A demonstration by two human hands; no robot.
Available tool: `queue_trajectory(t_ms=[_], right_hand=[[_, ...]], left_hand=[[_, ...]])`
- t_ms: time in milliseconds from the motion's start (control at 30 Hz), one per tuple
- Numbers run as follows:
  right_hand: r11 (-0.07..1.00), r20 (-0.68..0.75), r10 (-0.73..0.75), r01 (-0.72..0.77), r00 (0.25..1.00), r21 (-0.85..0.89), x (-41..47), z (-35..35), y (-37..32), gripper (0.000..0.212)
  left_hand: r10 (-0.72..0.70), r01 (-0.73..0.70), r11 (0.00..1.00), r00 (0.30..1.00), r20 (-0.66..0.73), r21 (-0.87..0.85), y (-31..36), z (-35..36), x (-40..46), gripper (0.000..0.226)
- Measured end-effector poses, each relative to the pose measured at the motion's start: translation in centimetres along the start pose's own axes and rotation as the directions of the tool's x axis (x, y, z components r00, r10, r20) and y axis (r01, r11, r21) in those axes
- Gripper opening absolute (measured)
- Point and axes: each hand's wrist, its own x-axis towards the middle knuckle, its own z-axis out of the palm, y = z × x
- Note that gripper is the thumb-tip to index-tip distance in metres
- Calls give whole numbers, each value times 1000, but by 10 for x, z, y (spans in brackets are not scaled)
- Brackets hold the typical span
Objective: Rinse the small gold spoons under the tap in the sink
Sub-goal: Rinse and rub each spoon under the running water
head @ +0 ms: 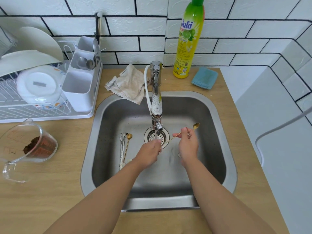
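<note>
My right hand [187,146] pinches a small gold spoon [195,126] by its thin handle, bowl pointing up and right, handle end reaching left toward the water stream. My left hand [149,153] sits under the running tap [157,107], fingers curled at the spoon's handle tip; the water hides whether they touch it. A second gold spoon [127,144] lies on the floor of the steel sink [217,141], left of the drain [156,136], beside silver measuring spoons [121,147].
A white dish rack [42,92] with plates and a cutlery holder stands at the left. A glass measuring jug [28,149] with brown grounds sits on the wooden counter. A beige cloth [130,84], green dish-soap bottle [189,39] and blue sponge [205,78] line the back.
</note>
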Motion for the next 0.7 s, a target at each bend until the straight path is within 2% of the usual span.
queue_trajectory(t_ms=[67,167,233,300,367,467,533,633,700], right_hand=[[1000,-28,-10,11,1000,7,0,-3,-2,17],[998,12,15,-16,1000,54,-2,-4,-5,15],[994,45,58,-62,997,86,-3,-4,-6,14],[985,91,103,-114,991,127,-5,-2,-9,13],[980,196,113,-142,974,138,-11,2,-10,13],[988,317,108,-136,942,69,-19,7,-8,13],[987,296,98,-131,950,96,-17,7,-9,13],[973,172,89,-123,981,197,-9,0,-13,16],[973,144,98,-124,985,192,-8,-1,-15,18]], left_hand=[[72,-62,985,996,-54,163,15,8,2,46],[4,23,985,988,-156,172,28,4,9,52],[64,-20,965,985,-160,262,28,-3,10,60],[135,-108,918,990,-46,382,29,-9,9,58],[183,-203,861,979,88,467,32,-13,11,41],[234,-284,843,958,166,456,35,-14,16,31],[216,-255,867,966,140,427,26,-17,15,35],[133,-181,896,981,144,406,1,-25,6,33],[117,-164,897,984,138,410,-8,-29,0,33]])
